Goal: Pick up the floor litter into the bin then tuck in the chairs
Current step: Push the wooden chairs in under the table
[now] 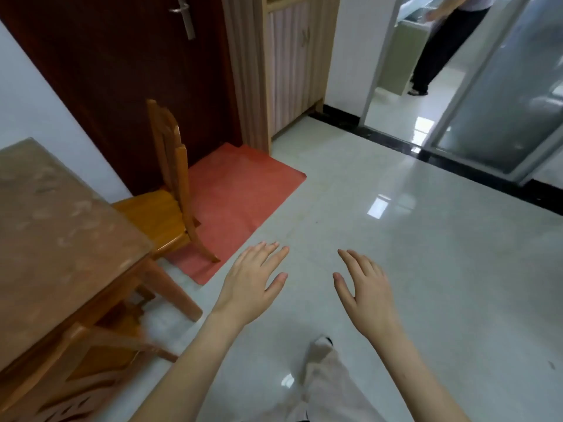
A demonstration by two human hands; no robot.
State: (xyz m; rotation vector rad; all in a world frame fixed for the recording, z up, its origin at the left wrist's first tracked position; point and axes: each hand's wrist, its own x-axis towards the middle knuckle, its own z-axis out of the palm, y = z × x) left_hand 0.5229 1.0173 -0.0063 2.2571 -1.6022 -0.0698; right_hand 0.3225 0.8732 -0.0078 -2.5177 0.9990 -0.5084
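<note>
My left hand [251, 283] and my right hand [364, 292] are held out palm down over the pale tiled floor, fingers spread, with nothing in them. A wooden chair [170, 190] stands at the far side of the wooden table [54, 226], its seat partly under the tabletop and its back legs on a red mat [240, 199]. A second wooden chair [76, 360] sits at the table's near side, blurred, at the lower left. No litter or bin shows in view.
A dark red door [122, 86] and a light wooden cabinet [289, 65] stand behind the mat. At the upper right a sliding glass door [502, 95] opens onto another room, where another person's legs [438, 53] are visible. My own trouser leg [326, 379] shows below.
</note>
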